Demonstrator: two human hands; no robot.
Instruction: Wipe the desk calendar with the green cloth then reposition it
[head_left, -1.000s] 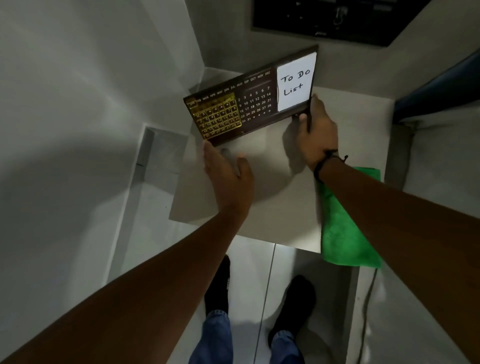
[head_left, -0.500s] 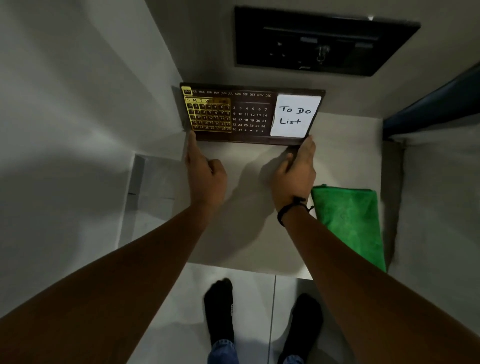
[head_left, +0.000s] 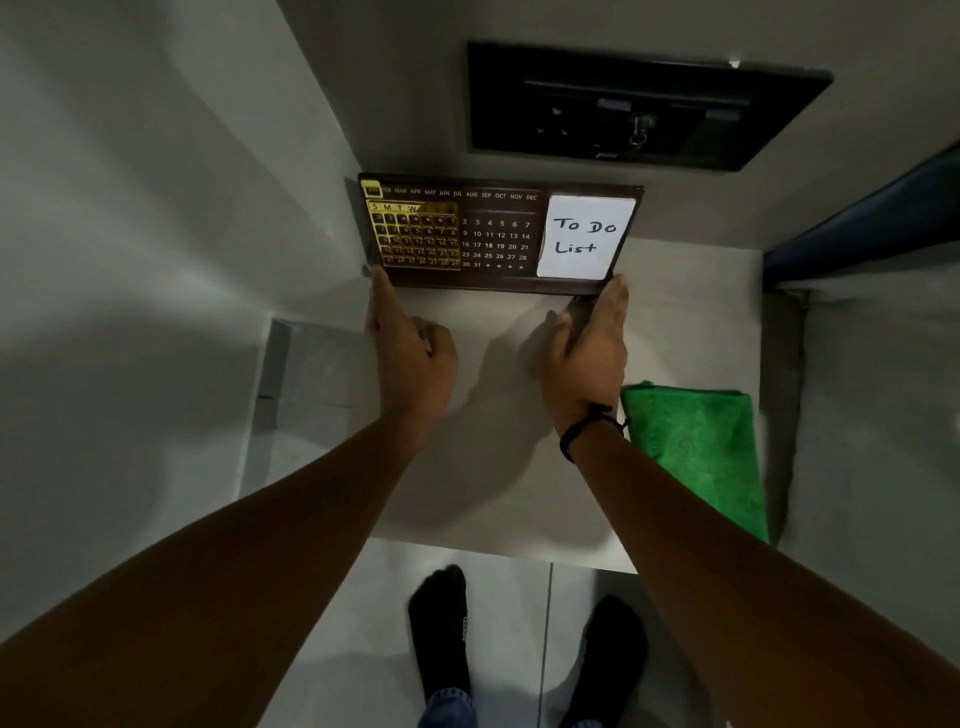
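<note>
The dark brown desk calendar (head_left: 496, 236) stands upright at the back of the small white table (head_left: 691, 322), against the wall. It carries a gold date frame on its left and a white "To Do List" note on its right. My left hand (head_left: 410, 348) touches its lower left corner with a finger stretched out. My right hand (head_left: 589, 348) grips its lower right corner. The green cloth (head_left: 696, 452) lies folded on the table's right side, beside my right wrist, touched by neither hand.
A black wall panel (head_left: 639, 104) hangs above the calendar. White walls close in on the left and behind. A dark blue surface (head_left: 872, 218) is at the right. My feet in black socks (head_left: 441, 623) stand on the tiled floor below the table's front edge.
The calendar went from tilted and held above the table to level and upright against the wall. Both hands followed it back. The cloth has stayed where it lay.
</note>
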